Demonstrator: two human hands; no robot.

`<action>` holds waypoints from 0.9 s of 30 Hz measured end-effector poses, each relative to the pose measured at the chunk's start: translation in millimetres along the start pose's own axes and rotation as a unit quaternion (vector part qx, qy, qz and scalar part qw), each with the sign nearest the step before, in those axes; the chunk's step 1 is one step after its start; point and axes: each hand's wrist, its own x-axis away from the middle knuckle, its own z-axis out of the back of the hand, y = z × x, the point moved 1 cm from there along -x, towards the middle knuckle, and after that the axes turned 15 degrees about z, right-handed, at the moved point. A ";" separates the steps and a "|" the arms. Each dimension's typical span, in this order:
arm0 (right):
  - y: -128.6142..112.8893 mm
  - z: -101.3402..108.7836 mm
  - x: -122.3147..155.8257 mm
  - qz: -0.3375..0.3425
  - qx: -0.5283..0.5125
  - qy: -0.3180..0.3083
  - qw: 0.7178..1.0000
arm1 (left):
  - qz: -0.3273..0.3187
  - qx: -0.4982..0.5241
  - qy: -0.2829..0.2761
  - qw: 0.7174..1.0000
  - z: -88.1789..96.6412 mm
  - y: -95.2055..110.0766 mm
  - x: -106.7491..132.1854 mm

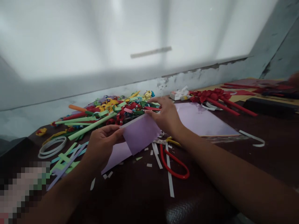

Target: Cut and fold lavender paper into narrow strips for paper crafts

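My left hand (102,141) pinches the near left edge of a folded lilac paper sheet (140,133) held just above the dark table. My right hand (164,115) presses its fingers on the far right corner of the same sheet, along the fold. Under the sheet lie red-handled scissors (174,163) and white paper strips (169,174). Behind the hands sits a heap of coloured paper strips and rolled paper sticks (109,110).
A stack of lilac paper sheets (203,119) lies to the right. Red paper flowers on red stems (217,98) lie behind it, beside a small white object (178,93). White paper rings (52,146) and green and lilac strips (66,158) lie at the left. The wall is close behind.
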 end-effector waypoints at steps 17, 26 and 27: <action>-47.0 -18.7 31.9 0.279 -0.018 -0.006 0.960 | -0.131 0.017 0.075 0.988 -10.4 -6.0 18.4; -45.3 -18.2 33.2 0.346 0.058 -0.038 0.936 | -0.206 -0.150 0.115 0.960 -11.0 -0.3 29.1; -46.1 -17.1 33.6 0.357 0.077 -0.047 0.930 | -0.214 -0.172 0.122 0.954 -10.6 0.1 30.6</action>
